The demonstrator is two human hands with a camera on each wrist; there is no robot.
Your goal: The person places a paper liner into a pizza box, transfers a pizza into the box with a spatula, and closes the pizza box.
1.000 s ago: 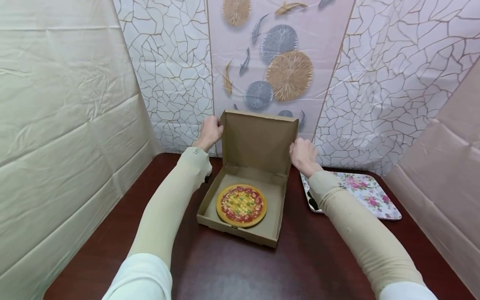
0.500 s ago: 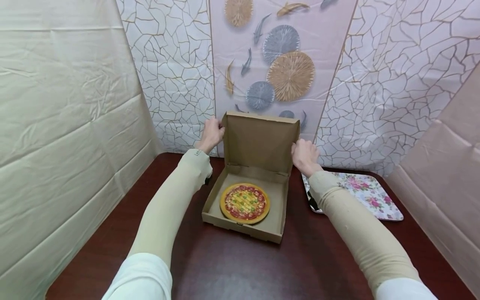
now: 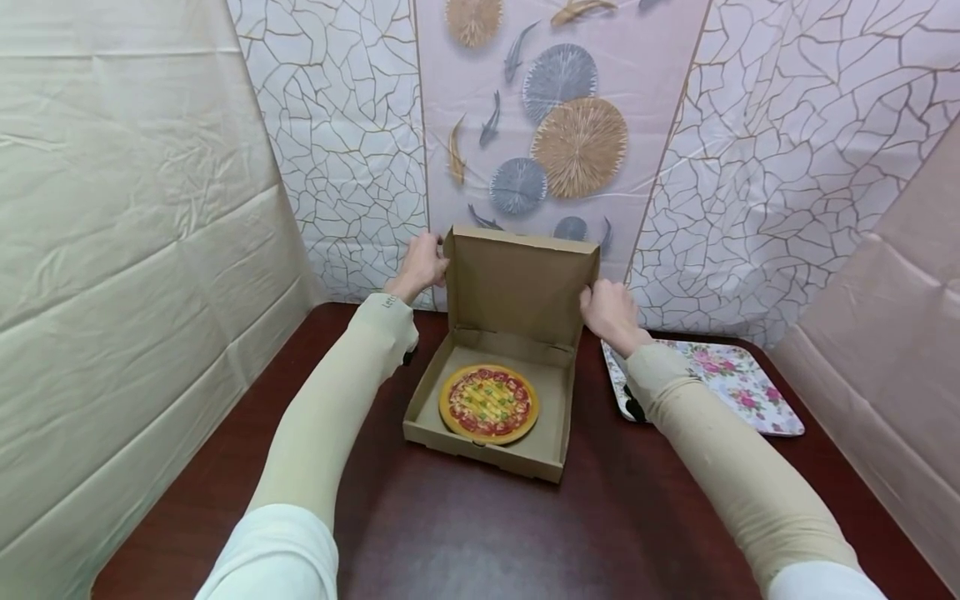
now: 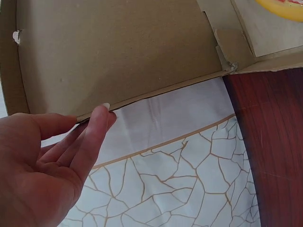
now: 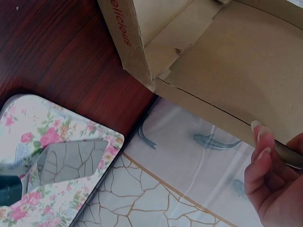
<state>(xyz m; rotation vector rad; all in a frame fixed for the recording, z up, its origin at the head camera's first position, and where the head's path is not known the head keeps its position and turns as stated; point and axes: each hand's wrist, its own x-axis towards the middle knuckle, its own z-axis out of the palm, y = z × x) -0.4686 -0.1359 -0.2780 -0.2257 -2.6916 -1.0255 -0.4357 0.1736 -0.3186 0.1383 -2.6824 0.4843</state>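
An opened cardboard pizza box stands on the table with its lid raised nearly upright at the back. Inside lies a round pizza with a yellow rim, its toppings red, yellow and green. My left hand holds the lid's left side near the top. In the left wrist view its thumb and fingers pinch the lid's edge. Lower on the right side, my right hand grips the opposite edge. The right wrist view shows its fingertips at that edge; the thumb is mostly hidden.
To the right lies a floral tray, partly behind my right forearm. A shiny metal blade and a dark handle rest on it in the right wrist view. A patterned wall covering rises close behind the dark red table.
The box has shifted slightly right and away from me, with most of that shift in the first half second. The lid's top edge is slightly lower. Both hands keep hold of it.
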